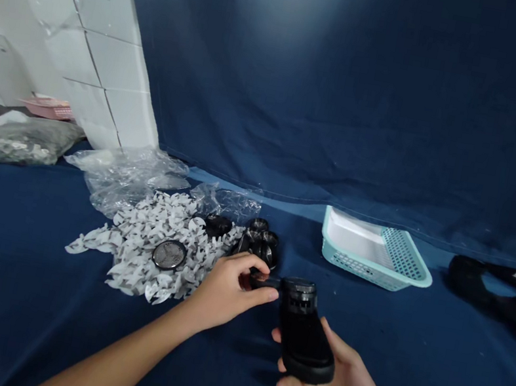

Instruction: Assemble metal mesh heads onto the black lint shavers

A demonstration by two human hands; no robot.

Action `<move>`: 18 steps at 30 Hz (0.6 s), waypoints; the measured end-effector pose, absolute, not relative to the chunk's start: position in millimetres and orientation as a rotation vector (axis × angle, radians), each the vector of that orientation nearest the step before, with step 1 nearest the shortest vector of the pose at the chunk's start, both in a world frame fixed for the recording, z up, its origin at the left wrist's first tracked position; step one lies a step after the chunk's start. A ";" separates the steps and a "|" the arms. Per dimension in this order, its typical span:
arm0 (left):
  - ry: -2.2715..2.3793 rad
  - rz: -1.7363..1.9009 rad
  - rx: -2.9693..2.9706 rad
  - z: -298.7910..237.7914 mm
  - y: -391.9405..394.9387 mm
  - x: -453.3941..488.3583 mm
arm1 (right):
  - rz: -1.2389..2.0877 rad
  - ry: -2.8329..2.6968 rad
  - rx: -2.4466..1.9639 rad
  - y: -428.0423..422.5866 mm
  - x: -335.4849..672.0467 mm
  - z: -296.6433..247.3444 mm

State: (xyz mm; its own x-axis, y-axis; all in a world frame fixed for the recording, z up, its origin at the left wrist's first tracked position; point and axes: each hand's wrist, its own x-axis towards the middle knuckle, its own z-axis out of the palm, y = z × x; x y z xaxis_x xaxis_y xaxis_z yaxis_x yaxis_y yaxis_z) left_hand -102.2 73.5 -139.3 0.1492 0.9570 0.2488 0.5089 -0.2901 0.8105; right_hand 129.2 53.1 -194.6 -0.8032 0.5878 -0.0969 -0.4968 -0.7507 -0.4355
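My right hand (344, 384) lies palm up under a long black device (304, 331) and grips it, the device's ribbed round end pointing away from me. My left hand (228, 291) is closed in a pinch on a small black round part (261, 279) right at that round end. Just beyond my left hand sits a cluster of black round caps (257, 239). To their left spreads a heap of small white cut paper pieces (149, 244) with one grey disc (169, 254) lying on top.
Everything lies on a dark blue cloth (20, 297) that also hangs as a backdrop. A teal plastic basket (375, 250) stands at the right, crumpled clear plastic bags (131, 174) behind the heap, black items (504, 296) at far right, white boxes (69, 20) at back left.
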 end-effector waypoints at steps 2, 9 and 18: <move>1.404 1.043 1.869 -139.3 73.4 -102.0 | 2.478 -0.526 -0.304 53.6 129.1 -195.9; 1.402 1.068 1.885 -142.5 74.0 -102.6 | 2.473 -0.511 -0.299 53.4 129.9 -198.0; 1.404 1.027 1.984 -144.3 74.0 -102.9 | 2.464 -0.516 -0.310 55.4 128.6 -196.3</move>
